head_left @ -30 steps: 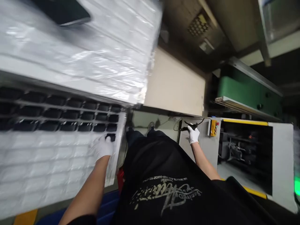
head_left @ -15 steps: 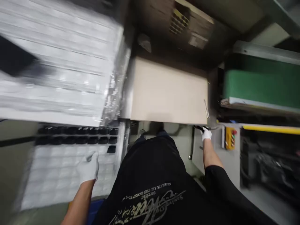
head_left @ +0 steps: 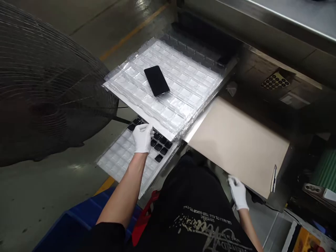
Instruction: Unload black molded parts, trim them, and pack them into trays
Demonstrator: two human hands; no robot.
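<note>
My left hand [head_left: 142, 138], in a white glove, is closed with fingertips pressed together at the front edge of the upper clear tray stack; anything between them is too small to make out. Beneath it lies a lower tray [head_left: 118, 154] with black pieces [head_left: 158, 158] in its far rows. A flat black phone-like object [head_left: 156, 81] rests on the upper clear trays [head_left: 181, 75]. My right hand [head_left: 237, 191], also white-gloved, is at the near edge of the beige board [head_left: 236, 143], its fingers curled; what they hold, if anything, is hidden. Metal tweezers [head_left: 273, 178] lie on the board's right side.
A large fan [head_left: 49, 84] in a wire cage stands at the left. A blue bin [head_left: 70, 224] is at the lower left. Behind the board is a dark surface with a sheet of round stickers [head_left: 275, 81]. A green ribbed surface [head_left: 327, 171] and yellow box [head_left: 306, 241] are at the right.
The view has swung left, bringing the fan in. My left hand has moved from over the lower tray's pockets to its far rows, beside the upper trays. My right hand remains near the board's edge.
</note>
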